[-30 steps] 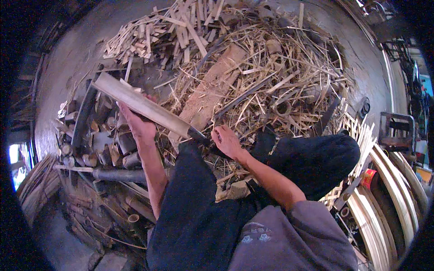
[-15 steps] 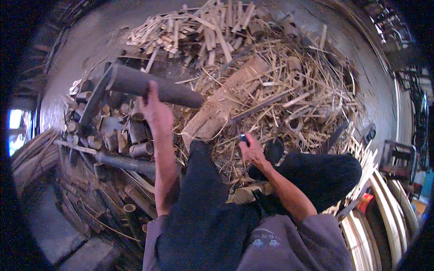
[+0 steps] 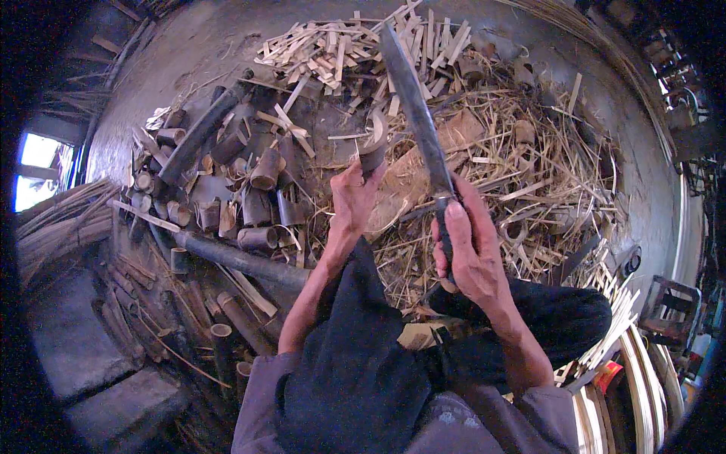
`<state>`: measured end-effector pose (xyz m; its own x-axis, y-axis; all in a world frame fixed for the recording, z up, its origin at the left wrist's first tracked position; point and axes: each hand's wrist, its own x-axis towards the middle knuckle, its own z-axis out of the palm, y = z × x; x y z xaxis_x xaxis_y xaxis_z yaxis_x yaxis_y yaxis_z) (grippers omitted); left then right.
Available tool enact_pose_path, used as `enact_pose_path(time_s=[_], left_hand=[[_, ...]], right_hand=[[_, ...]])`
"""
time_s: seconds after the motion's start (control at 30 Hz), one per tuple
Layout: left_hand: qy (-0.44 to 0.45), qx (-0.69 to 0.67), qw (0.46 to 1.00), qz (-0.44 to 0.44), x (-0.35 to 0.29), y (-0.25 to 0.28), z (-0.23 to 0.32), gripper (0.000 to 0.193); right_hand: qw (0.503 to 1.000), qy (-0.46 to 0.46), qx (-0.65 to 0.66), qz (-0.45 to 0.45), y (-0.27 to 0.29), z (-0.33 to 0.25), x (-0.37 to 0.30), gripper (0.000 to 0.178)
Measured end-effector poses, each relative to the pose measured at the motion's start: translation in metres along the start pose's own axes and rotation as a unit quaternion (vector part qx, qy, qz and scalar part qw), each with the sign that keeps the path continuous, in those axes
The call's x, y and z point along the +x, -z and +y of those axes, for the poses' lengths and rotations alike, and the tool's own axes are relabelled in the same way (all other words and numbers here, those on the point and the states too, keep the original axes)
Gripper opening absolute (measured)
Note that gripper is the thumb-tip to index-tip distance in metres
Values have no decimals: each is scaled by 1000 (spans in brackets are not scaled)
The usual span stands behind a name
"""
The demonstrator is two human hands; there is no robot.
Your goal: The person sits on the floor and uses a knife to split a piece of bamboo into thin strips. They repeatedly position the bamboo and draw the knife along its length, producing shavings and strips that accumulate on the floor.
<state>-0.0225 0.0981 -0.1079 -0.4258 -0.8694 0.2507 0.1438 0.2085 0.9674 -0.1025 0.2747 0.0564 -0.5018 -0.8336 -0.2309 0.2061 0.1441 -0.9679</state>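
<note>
My left hand (image 3: 354, 198) pinches a short curved piece of split bamboo (image 3: 373, 145), dark on its outer side and pale along its edge. It is held upright above the near left side of a brown wooden block (image 3: 404, 185). Wrapped round the dark handle of a long machete (image 3: 420, 106), my right hand (image 3: 470, 246) is to the right of the block. The machete's broad grey blade points away from me and a little left, with its tip over the far pile of strips. Blade and bamboo are apart.
Pale bamboo strips (image 3: 333, 53) are heaped at the far side. Shavings (image 3: 544, 166) spread to the right of the block. Cut bamboo sections (image 3: 257, 216) and a long dark pole (image 3: 234, 257) lie at the left. Long pale slats (image 3: 643, 378) stand at my lower right.
My left hand has moved right, toward the block, and the bamboo in it now appears nearly end-on. My right hand has risen, bringing the machete's blade up into plain view.
</note>
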Motion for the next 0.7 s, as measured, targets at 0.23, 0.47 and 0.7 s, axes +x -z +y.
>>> enact_pose_path(time_s=[0.23,0.47,0.7], left_hand=[[27,227,972,-59,-3,-7,35,19],[9,148,987,-63,-13,7,-2,21],[29,304,948,-93,-4,-13,44,24]], right_hand=[[999,-23,26,-41,-10,2,8,43],[995,-61,59,-57,-14,0,9,43],[996,17,-82,10,-14,20,8,37]])
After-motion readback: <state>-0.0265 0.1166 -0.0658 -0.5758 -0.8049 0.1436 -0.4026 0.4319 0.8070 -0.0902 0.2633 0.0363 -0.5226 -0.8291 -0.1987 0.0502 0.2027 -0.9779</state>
